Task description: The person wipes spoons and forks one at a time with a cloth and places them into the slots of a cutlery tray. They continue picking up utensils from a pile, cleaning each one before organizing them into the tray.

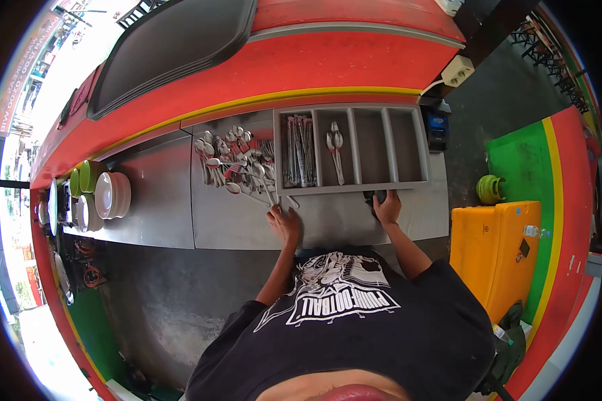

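A grey cutlery tray with several long compartments sits on the steel counter. Its leftmost compartment holds many thin, wrapped-looking utensils, and the second holds a few spoons. Left of the tray lies a loose heap of spoons and forks, some with reddish bands. My left hand is at the near edge of this heap, fingers closed at the handle end of a spoon. My right hand is at the tray's front edge, fingers curled by a small black object, partly hidden.
Stacked white plates and green bowls stand at the counter's left end. A large dark tray lies on the red ledge behind. To the right are a black box, a power socket, an orange cooler and a green gas cylinder.
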`<state>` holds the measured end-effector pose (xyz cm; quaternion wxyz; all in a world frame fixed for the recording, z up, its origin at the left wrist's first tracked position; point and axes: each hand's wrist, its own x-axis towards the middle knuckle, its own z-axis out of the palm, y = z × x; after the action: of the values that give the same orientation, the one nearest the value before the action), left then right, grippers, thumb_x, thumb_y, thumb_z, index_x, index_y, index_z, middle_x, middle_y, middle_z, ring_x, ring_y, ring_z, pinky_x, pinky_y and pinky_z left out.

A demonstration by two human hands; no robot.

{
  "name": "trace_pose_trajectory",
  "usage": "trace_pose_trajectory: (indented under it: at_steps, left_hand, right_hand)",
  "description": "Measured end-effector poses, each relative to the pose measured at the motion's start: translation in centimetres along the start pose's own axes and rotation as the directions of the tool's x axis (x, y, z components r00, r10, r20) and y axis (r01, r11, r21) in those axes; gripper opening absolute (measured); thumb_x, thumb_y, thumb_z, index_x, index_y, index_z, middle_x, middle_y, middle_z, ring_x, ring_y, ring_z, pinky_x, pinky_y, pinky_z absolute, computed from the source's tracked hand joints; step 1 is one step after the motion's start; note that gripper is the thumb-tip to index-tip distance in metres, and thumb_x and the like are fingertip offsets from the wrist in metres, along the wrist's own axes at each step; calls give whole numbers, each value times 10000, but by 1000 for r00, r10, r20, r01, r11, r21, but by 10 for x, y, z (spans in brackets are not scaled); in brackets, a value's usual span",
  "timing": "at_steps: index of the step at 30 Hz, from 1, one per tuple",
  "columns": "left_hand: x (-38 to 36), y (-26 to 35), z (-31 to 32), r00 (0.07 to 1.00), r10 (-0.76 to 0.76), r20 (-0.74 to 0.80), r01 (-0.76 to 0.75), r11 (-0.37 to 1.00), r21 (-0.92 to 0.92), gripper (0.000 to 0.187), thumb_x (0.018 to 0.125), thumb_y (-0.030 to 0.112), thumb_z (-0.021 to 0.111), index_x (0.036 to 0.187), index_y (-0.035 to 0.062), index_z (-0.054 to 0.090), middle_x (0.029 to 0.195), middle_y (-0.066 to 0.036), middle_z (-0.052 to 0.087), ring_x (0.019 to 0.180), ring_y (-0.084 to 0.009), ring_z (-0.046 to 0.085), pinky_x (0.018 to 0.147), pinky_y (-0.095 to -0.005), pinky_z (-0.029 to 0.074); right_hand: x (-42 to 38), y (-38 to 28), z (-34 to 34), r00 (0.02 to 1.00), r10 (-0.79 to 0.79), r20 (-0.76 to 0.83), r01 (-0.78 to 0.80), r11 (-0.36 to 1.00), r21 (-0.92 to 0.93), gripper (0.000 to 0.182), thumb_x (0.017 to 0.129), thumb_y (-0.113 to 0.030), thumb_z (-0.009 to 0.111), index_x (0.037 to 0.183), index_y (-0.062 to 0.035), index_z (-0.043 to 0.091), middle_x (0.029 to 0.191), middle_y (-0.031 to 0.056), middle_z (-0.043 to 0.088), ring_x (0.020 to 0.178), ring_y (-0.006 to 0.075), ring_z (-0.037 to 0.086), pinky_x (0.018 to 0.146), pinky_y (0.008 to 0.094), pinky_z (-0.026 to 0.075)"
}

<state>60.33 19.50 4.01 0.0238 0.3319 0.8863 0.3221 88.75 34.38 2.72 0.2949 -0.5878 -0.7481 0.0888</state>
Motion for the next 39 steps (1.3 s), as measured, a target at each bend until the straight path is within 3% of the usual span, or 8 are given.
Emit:
trace_pose_trajectory:
  at_steps: [2, 5, 8, 14, 20, 29, 35, 39]
  left_hand:
    - [9, -4, -12, 998, 17, 62, -17, 1000, 2, 305, 866, 178, 643, 1103, 47, 502, 1036, -194, 523, 910, -398, 555, 762, -461, 455]
    - [24, -34, -7, 982, 8, 188, 25, 985, -170, 251, 878, 189, 633, 1042, 55, 499, 994, -190, 529, 901, -403, 556, 743, -476, 452]
    - [31, -34, -14, 971, -36, 236, 64, 991, -115, 194, 893, 194, 612, 985, 65, 499, 968, -159, 562, 865, -398, 579, 706, -489, 458]
    - [39, -42, -31, 943, 100, 319, -81, 994, -73, 183, 961, 249, 524, 921, 70, 522, 917, -149, 613, 752, -412, 609, 635, -522, 459]
    - [40, -55, -34, 938, 191, 290, -141, 972, -186, 217, 972, 269, 514, 877, 76, 550, 834, -156, 631, 727, -406, 614, 604, -511, 462]
    - [47, -57, -37, 956, -20, 293, 113, 945, -307, 299, 947, 324, 566, 805, 65, 612, 651, -133, 632, 628, -365, 616, 577, -443, 462]
    - [40, -48, -40, 970, 128, 209, -88, 978, -189, 295, 947, 332, 565, 808, 81, 630, 674, -108, 638, 631, -320, 634, 577, -436, 465]
    - [36, -46, -36, 990, 38, 136, -2, 967, -255, 221, 925, 320, 601, 862, 109, 609, 692, -85, 640, 656, -304, 641, 570, -436, 461]
  right_hand:
    - [-8, -17, -2, 999, -46, 27, 44, 998, 50, 440, 706, -279, 765, 1026, -35, 586, 966, 179, 620, 869, 398, 612, 735, 470, 512]
    - [-19, -70, -12, 983, -123, 133, 106, 986, 127, 439, 694, -300, 782, 1009, -66, 587, 956, 144, 607, 851, 371, 613, 719, 455, 513]
    - [-39, -104, -1, 977, -142, 156, 123, 984, 126, 433, 684, -308, 793, 986, -79, 584, 929, 118, 592, 819, 347, 614, 694, 435, 515]
    - [-60, -152, 16, 983, -118, 141, 93, 981, 171, 408, 693, -295, 787, 969, -80, 576, 887, 101, 579, 780, 318, 618, 643, 414, 513]
    - [-64, -169, 25, 979, -97, 178, 77, 990, 117, 400, 722, -297, 762, 990, -81, 560, 895, 100, 566, 785, 320, 613, 651, 409, 521]
    - [-49, -162, 13, 846, -361, 393, 296, 930, 218, 597, 664, -435, 804, 1052, -59, 549, 1010, 121, 546, 970, 309, 567, 774, 416, 505]
    - [-48, -156, 23, 856, -414, 311, 343, 903, 259, 548, 659, -410, 806, 1022, -74, 571, 969, 107, 547, 918, 313, 581, 739, 418, 514]
    - [-42, -152, 23, 837, -399, 374, 296, 906, 304, 488, 669, -363, 804, 996, -76, 583, 954, 101, 568, 908, 303, 597, 734, 413, 514]
